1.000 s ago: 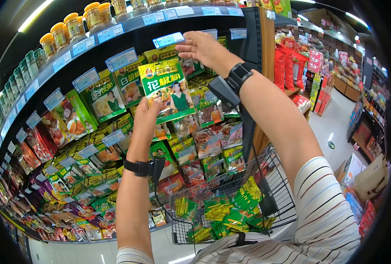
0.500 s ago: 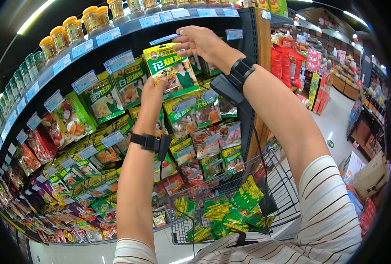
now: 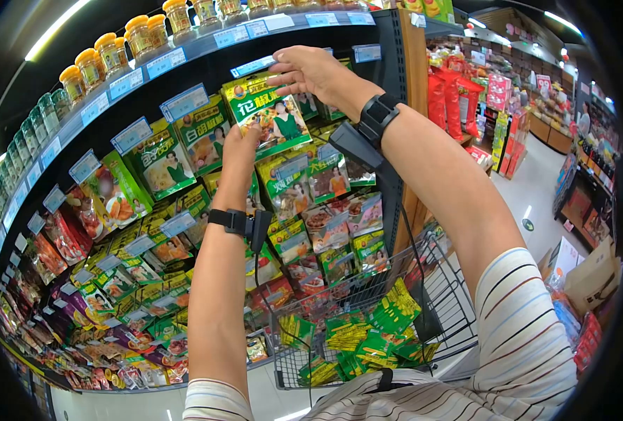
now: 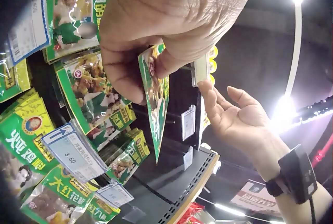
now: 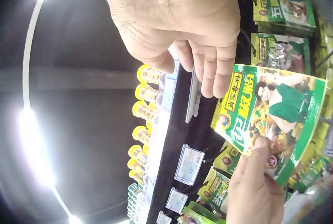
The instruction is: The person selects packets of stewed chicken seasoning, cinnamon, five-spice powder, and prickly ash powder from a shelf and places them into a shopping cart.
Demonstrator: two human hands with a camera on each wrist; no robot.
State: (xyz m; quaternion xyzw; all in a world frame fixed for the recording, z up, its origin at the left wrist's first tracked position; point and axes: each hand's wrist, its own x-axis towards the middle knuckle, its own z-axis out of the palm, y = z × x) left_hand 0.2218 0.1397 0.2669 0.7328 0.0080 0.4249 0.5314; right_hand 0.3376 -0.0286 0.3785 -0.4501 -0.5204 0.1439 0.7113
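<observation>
My left hand (image 3: pixel 241 147) pinches a green and yellow seasoning packet (image 3: pixel 269 116) by its lower left part, thumb on the front. The right wrist view shows the packet (image 5: pixel 276 114) face on, with Chinese lettering and a pictured figure in green; the left wrist view shows it nearly edge-on. My right hand (image 3: pixel 315 74) is raised at the packet's upper right, its fingers extended toward a hanging price tag (image 3: pixel 252 67). Seen from the right wrist, the fingertips (image 5: pixel 221 87) reach the packet's top edge, overlapping it. Similar packets (image 3: pixel 206 137) hang beside and below.
Jars with orange lids (image 3: pixel 104 52) line the shelf above the hooks. A wire shopping cart (image 3: pixel 459 284) below holds several green and yellow packets (image 3: pixel 374 330). Price tags (image 3: pixel 185 102) jut out from the hooks. On the right, a wooden shelf end (image 3: pixel 413 91) borders the aisle.
My left hand has carried the packet up toward the rack, its top now near the right fingers. The right hand has shifted slightly left; the price tag tipped up, then partly back down.
</observation>
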